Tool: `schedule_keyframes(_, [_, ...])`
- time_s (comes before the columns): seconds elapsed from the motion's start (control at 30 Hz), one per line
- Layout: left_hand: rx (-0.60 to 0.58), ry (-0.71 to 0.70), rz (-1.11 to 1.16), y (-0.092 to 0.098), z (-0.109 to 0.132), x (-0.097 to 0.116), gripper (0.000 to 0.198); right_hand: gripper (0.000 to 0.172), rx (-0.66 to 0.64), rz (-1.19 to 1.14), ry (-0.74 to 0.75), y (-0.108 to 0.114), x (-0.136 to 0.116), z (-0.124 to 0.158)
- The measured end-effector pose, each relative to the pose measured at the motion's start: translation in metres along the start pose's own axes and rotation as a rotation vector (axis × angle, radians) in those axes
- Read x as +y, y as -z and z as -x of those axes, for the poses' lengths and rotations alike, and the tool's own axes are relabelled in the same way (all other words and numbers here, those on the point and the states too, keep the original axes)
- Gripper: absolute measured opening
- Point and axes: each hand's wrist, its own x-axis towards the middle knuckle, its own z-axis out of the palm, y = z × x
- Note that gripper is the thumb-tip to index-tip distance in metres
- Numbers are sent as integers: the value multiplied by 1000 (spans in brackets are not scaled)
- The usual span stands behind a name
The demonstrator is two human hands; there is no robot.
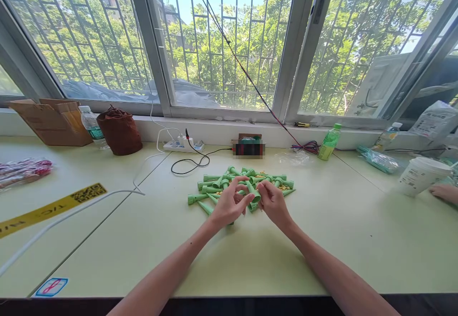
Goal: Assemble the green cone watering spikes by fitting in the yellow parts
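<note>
A hollow green plastic spike (253,191), tapered with a wide collar, is held by my left hand (229,205), its thumb and fingers around it. The spike's wide end faces down toward me. Close beside that end, my right hand (275,202) is closed in a pinch. Whatever its fingertips hold, if anything, is too small or hidden to make out. Under and behind both hands lies a loose pile of similar green spikes (195,198), with small yellow pieces (286,187) scattered among them. My hands hide part of the pile.
Behind the pile are a power strip (168,146), a black cable (189,166) and a dark device (248,149). A green bottle (328,142) and a white cup (422,178) stand to the right, near another person's hand (445,193). A brown pouch (119,132) and cardboard box (53,123) are left.
</note>
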Motion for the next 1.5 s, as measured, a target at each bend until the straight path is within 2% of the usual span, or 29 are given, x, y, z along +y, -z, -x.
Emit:
schedule_keyframes(0.1, [22,-64,-203,-1,2,-1,53,36,1,1,-17,1,0,0])
schedule_keyframes(0.2, [36,-105,-302,-2,4,-2,55,36,10,28,-18,2,-1,0])
schedule_keyframes(0.57, [70,-144,-296,-3,4,-3,56,33,-4,-39,-16,0,-2,0])
schedule_keyframes(0.7, [88,-111,-257,-4,2,-2,47,33,29,-51,-25,0,-1,-1])
schedule_keyframes(0.8, [144,-77,-207,-5,0,-2,35,34,90,-64,-36,0,-1,-3])
schedule_keyframes(0.9, [192,-20,-129,-3,-4,-2,33,35,123,-81,-34,0,-1,-3])
schedule_keyframes(0.97, [167,32,-29,-2,-6,-4,37,33,112,-87,-22,0,-2,-3])
schedule_keyframes(1.07, [68,113,126,-1,-9,-8,45,31,54,-39,12,-1,-4,0])
schedule_keyframes(1.2, [-39,203,215,-1,-10,-10,53,28,-30,43,52,-2,-6,3])
schedule_keyframes(1.5, [-44,221,260,2,-8,0,49,27,-62,-9,39,-1,-4,1])
